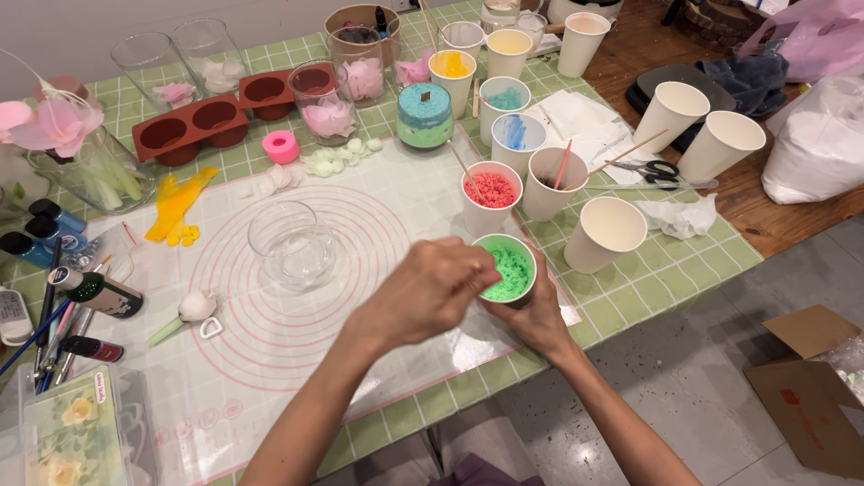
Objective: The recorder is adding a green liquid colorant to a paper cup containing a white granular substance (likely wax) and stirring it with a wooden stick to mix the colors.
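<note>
My right hand (543, 317) wraps around a white paper cup (505, 272) full of green granules and holds it just above the near side of the pink-ringed silicone mat (270, 342). My left hand (430, 290) hovers at the cup's left rim with its fingers bunched together over the granules. Whether they pinch anything is hidden. An empty clear glass jar (293, 245) stands on the mat to the left of my hands.
Behind are paper cups of red (490, 193), blue (518, 135) and yellow (452, 68) granules, empty cups (605, 234), a layered teal candle (425, 115), brown moulds (192, 126), glasses with pink pieces (327, 108), scissors (655, 173), pens and bottles at left (63, 297), and a cardboard box on the floor (810, 387).
</note>
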